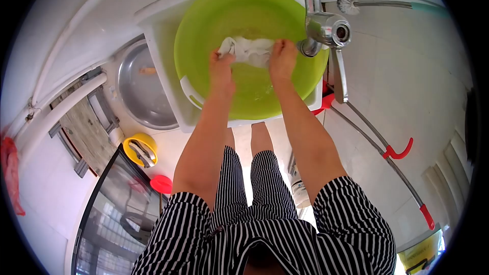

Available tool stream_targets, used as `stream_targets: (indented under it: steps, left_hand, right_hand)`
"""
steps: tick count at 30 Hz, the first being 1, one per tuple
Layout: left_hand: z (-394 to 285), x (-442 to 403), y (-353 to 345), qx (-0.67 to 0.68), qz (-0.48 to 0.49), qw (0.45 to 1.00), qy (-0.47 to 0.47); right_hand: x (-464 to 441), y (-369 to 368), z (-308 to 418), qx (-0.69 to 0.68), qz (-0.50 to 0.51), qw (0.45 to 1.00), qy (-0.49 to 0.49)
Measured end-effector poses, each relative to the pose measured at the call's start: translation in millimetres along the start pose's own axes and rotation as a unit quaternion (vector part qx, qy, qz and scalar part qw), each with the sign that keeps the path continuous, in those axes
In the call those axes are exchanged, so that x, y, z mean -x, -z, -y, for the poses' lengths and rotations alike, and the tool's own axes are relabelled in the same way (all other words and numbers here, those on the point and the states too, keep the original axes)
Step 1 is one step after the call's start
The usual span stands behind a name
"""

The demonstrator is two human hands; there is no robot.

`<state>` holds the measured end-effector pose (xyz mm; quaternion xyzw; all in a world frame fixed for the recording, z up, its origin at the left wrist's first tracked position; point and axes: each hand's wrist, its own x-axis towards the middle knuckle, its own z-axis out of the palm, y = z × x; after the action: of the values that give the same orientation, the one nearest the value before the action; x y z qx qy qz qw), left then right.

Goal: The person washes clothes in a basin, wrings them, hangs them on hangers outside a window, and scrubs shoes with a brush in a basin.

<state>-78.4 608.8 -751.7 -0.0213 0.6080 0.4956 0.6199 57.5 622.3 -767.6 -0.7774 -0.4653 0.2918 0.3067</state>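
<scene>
A white cloth [250, 51] is stretched between my two hands over the green basin [198, 25], which has water in it. My left hand [222, 70] grips the cloth's left end, fingers closed around it. At the other end, my right hand [283, 60] is also closed on the fabric. The cloth looks wet and bunched. Close to my right hand, the chrome faucet [322, 26] reaches over the basin's right side. I cannot tell whether the cloth's underside touches the water.
The basin rests in a white sink [162, 71]. Left of it are a grey metal basin [162, 107] and a yellow bowl [153, 145]. A round brush [348, 5] lies at upper right. Long-handled tools with red ends [427, 216] lean at right.
</scene>
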Motion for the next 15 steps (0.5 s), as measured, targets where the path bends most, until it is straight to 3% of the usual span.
stream_targets:
  steps: [1,3,5,7,8,9,10,11,12,14,15]
  left_hand:
    - [0.6,-4.2,8.5,-0.037,0.005,0.999,-0.005]
    - [-3.1,-10.3,14.2,-0.127,0.042,0.99,0.049]
    - [2.5,-22.2,16.0,-0.122,0.009,0.981,0.152]
    - [1.8,-22.3,-2.2,-0.097,-0.013,0.978,0.186]
    - [0.3,-21.6,-11.0,-0.074,-0.031,0.972,0.219]
    - [2.7,-26.8,-12.7,-0.072,-0.03,0.972,0.221]
    - [4.2,-32.9,-14.8,0.038,0.062,0.971,0.23]
    - [5.3,-38.4,-17.0,0.148,0.153,0.949,0.234]
    - [4.6,-42.3,-18.0,0.149,0.155,0.947,0.237]
    - [-0.8,-47.0,-20.9,0.045,0.177,0.964,0.192]
    - [-5.1,-42.2,-24.4,0.045,0.177,0.964,0.193]
  right_hand:
    - [0.0,1.0,-1.2,0.15,0.087,0.984,0.05]
    - [6.9,-0.3,-7.6,0.212,0.139,0.926,0.279]
    - [4.9,-28.3,-50.4,0.215,0.175,0.915,0.292]
    - [0.4,-60.5,-75.9,0.282,0.247,0.923,0.081]
    - [5.3,-62.6,-76.6,0.284,0.248,0.923,0.079]
    - [11.4,-53.1,-48.7,0.066,0.203,0.977,-0.001]
    - [16.2,-38.6,-16.6,-0.157,0.146,0.974,-0.08]
    - [21.0,-15.7,18.1,-0.107,0.18,0.973,-0.1]
    - [30.9,7.8,49.6,-0.057,0.214,0.968,-0.121]
    - [57.3,33.7,82.5,0.023,0.212,0.977,-0.031]
    - [66.4,38.5,88.5,0.024,0.211,0.977,-0.031]
